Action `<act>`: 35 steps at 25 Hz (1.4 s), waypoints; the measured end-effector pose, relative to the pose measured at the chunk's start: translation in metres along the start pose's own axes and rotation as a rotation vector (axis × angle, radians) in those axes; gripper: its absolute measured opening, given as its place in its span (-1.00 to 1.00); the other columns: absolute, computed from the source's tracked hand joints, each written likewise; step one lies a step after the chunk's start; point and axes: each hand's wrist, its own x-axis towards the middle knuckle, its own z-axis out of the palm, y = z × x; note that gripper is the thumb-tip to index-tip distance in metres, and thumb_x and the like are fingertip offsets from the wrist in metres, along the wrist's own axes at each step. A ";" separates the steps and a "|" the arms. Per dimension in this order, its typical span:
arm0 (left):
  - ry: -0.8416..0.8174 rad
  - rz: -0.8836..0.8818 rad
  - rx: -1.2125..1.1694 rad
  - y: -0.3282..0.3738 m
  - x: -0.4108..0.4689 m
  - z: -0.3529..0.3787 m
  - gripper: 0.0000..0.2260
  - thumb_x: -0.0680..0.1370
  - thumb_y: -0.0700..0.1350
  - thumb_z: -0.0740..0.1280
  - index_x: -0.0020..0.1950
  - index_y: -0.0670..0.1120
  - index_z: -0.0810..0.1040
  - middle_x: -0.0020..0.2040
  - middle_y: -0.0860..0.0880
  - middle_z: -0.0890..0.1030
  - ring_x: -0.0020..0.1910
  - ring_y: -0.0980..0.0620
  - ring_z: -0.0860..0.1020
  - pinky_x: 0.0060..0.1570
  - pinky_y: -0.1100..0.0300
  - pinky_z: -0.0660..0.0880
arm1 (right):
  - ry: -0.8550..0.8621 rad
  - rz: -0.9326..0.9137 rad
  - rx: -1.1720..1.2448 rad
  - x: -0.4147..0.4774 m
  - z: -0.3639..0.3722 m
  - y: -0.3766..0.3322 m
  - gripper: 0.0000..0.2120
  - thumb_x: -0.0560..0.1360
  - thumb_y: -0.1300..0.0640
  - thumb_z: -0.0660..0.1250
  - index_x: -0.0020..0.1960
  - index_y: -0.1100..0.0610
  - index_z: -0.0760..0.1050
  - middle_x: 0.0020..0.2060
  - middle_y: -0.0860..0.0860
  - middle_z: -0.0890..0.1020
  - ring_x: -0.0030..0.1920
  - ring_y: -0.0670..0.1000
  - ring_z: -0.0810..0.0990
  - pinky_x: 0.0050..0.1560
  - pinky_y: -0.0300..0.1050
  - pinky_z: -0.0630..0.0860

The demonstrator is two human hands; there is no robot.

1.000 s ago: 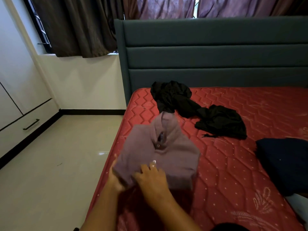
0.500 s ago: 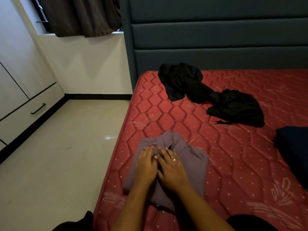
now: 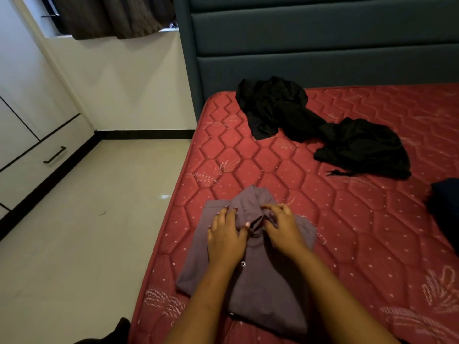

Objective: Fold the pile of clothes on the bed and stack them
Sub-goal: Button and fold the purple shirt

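Presently the left hand's (image 3: 227,238) fingers (image 3: 229,216) lie spread and nearly straight, pressing flat on the mauve shirt (image 3: 268,289) just beside its collar (image 3: 250,202). The right hand's (image 3: 282,229) fingers (image 3: 278,210) are curled over the collar's other side and appear to pinch a bit of cloth against the thumb, though the fold hides the contact itself. Both forearms reach in from the near edge across the folded body of the shirt, which lies on the red mattress (image 3: 347,244) at its near left corner, close to the side that drops to the floor (image 3: 87,232).

Farther up the bed, well apart from the shirt, the black clothes (image 3: 310,125) lie unfolded in a loose heap, and a dark blue garment (image 3: 444,214) shows at the right edge.

The likely trouble lies in the collar. A tug by the pinching hand while the flat hand eases off could drag the top layer and open the folds underneath. Any shove to the left could also send the shirt over the mattress edge.
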 end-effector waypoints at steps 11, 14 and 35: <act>0.095 -0.203 -0.411 0.004 0.045 0.022 -0.86 0.53 -0.18 0.33 0.07 -0.10 0.56 -0.12 -0.10 0.62 -0.09 -0.13 0.57 -0.08 0.07 0.46 | -0.079 0.156 0.148 0.020 0.020 -0.006 -0.52 0.40 -0.18 0.41 0.28 -0.12 0.43 -0.23 -0.12 0.60 -0.13 -0.06 0.61 -0.05 -0.05 0.56; 0.088 -0.381 -0.697 0.000 0.043 0.022 -0.82 0.55 -0.13 0.30 -0.26 -0.04 0.48 -0.38 -0.02 0.47 -0.30 -0.05 0.44 -0.22 0.09 0.40 | -0.079 0.129 -0.038 0.016 0.016 -0.014 -0.42 0.39 -0.14 0.44 0.35 -0.13 0.36 -0.16 -0.15 0.55 -0.06 -0.07 0.57 -0.06 -0.13 0.48; 0.036 0.348 0.241 0.044 0.093 0.004 -0.64 0.53 -0.23 0.23 0.31 -0.01 0.49 0.11 -0.06 0.45 0.14 -0.09 0.41 -0.04 0.04 0.43 | 0.032 0.394 0.377 0.030 0.001 -0.002 -0.60 0.32 0.52 0.09 -0.28 0.04 0.48 -0.37 0.04 0.53 -0.46 -0.01 0.36 -0.47 -0.21 0.24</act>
